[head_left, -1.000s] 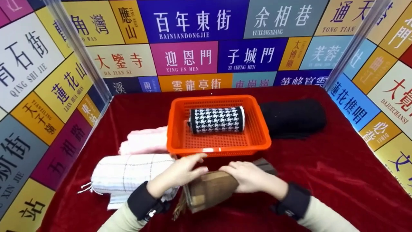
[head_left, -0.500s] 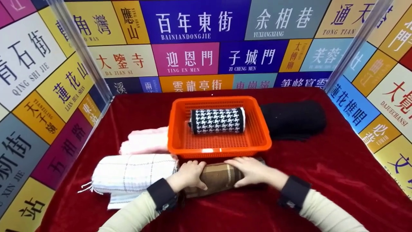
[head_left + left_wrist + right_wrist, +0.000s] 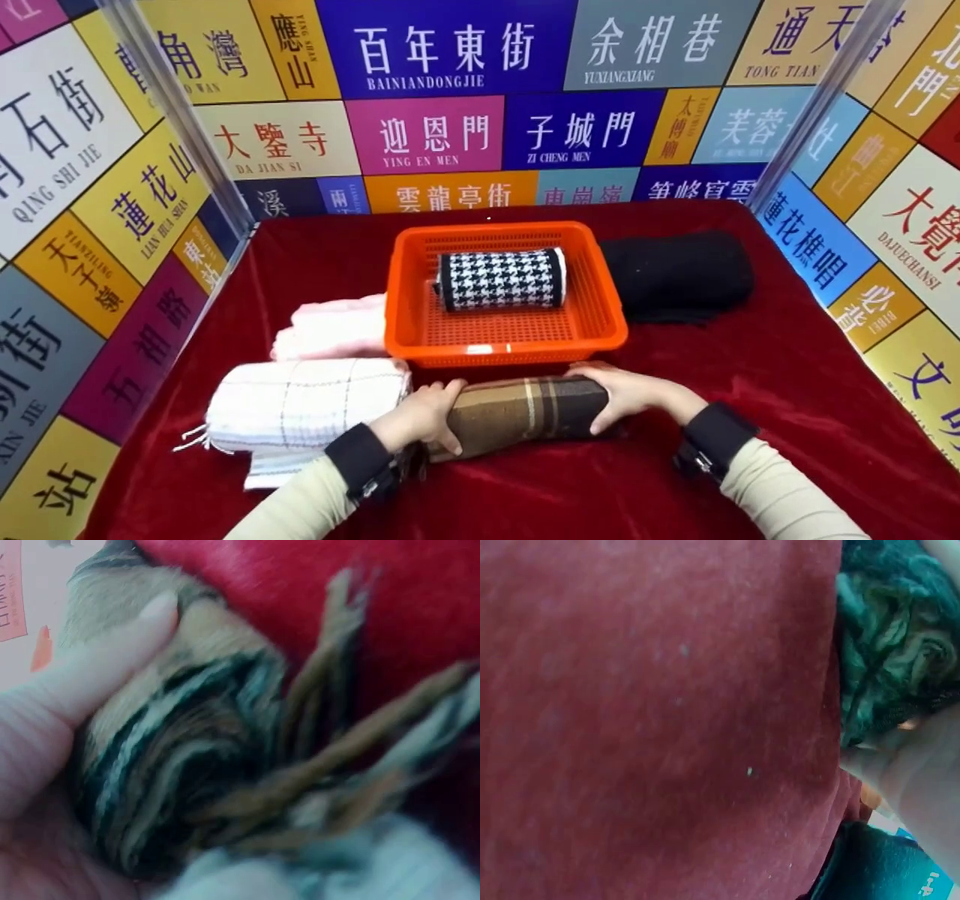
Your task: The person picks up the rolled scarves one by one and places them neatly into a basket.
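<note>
A rolled brown plaid scarf [image 3: 517, 412] lies in front of the orange basket. My left hand [image 3: 420, 415] grips its left end, thumb on the near side. In the left wrist view that thumb lies along the roll, beside the layered end and the loose fringe [image 3: 330, 735]. At the dark right end, my right hand [image 3: 634, 394] holds the roll between thumb and fingers. The right wrist view shows the spiralled end of the scarf [image 3: 900, 645] with a finger against it.
The orange basket [image 3: 506, 355] contains a black-and-white houndstooth roll [image 3: 502, 279]. Left of it lie a pink folded cloth [image 3: 337, 328] and a white checked roll [image 3: 300, 401] with fringe. A black rolled cloth [image 3: 679, 274] is at the right. Red velvet [image 3: 750, 375] covers the table.
The brown scarf has gone from slanted and loosely bunched to a straight roll. My left hand has come down onto its left end, and my right hand has slid outward to the right end.
</note>
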Demonstrator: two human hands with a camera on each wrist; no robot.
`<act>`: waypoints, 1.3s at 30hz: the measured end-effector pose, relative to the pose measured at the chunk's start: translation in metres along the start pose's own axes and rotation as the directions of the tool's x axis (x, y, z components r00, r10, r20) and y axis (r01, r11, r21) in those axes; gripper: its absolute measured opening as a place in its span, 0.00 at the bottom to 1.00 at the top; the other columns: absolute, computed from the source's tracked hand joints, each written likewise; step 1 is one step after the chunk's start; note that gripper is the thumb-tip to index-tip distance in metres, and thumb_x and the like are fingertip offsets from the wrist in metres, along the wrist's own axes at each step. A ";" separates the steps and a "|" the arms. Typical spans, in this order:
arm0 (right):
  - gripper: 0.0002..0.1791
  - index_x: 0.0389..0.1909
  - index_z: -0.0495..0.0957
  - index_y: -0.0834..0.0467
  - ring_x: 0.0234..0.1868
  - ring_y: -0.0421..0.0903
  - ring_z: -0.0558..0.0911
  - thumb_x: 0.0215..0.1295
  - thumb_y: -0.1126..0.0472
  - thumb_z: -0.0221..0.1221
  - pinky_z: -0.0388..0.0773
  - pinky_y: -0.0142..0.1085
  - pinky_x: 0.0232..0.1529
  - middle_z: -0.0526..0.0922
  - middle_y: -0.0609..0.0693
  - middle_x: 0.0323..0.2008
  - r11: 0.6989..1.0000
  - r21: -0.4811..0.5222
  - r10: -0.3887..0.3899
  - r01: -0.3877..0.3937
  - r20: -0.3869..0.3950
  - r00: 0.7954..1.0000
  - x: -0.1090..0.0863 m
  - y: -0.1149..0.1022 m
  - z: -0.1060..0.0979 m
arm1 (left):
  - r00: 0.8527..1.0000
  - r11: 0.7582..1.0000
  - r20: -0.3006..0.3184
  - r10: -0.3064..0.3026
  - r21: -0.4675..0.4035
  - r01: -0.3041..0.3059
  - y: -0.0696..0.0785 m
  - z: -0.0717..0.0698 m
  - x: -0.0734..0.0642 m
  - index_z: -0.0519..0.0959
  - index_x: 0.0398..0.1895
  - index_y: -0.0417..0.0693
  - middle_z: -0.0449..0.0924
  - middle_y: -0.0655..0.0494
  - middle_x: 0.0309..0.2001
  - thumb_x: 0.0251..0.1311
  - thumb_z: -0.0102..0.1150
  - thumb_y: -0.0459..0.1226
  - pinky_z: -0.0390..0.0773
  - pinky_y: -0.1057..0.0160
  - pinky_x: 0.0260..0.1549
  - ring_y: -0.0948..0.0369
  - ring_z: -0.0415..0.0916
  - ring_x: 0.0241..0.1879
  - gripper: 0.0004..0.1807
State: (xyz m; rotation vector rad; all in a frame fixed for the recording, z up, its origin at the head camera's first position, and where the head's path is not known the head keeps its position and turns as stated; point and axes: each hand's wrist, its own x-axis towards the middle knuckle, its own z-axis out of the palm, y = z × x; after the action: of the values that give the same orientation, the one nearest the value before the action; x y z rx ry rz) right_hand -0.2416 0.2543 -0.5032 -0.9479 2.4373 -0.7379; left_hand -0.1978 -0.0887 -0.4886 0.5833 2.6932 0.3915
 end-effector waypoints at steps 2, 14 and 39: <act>0.49 0.59 0.64 0.55 0.58 0.57 0.63 0.32 0.48 0.73 0.60 0.52 0.56 0.67 0.57 0.57 0.999 -0.034 0.001 -0.002 -0.027 1.000 0.001 0.001 0.001 | 1.000 1.000 -0.028 -0.007 0.011 0.008 0.001 0.002 0.000 0.61 0.61 0.44 0.72 0.38 0.49 0.26 0.78 0.47 0.72 0.49 0.47 0.42 0.71 0.47 0.53; 0.42 0.54 0.68 0.58 0.50 0.52 0.72 0.32 0.53 0.73 0.66 0.49 0.52 0.74 0.53 0.48 0.993 -0.105 -0.073 0.051 -0.219 0.973 0.000 -0.003 0.011 | 0.981 1.000 -0.194 -0.010 0.005 0.011 0.001 0.009 -0.002 0.68 0.33 0.44 0.74 0.47 0.31 0.21 0.79 0.44 0.75 0.52 0.31 0.48 0.74 0.32 0.34; 0.34 0.48 0.71 0.67 0.44 0.37 0.74 0.32 0.78 0.68 0.68 0.26 0.47 0.76 0.48 0.46 0.921 0.233 -0.073 0.313 -0.685 0.725 -0.044 -0.093 -0.069 | 0.851 0.675 -0.523 -0.047 -0.645 -0.358 0.012 -0.092 -0.029 0.69 0.53 0.43 0.72 0.46 0.53 0.26 0.70 0.23 0.76 0.56 0.43 0.49 0.71 0.50 0.40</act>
State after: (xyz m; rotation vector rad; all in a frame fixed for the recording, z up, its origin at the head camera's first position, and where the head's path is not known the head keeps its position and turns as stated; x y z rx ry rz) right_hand -0.2042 0.2493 -0.3854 -0.9144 2.6516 -1.7806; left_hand -0.2053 -0.1082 -0.3937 0.5079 2.5762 1.7977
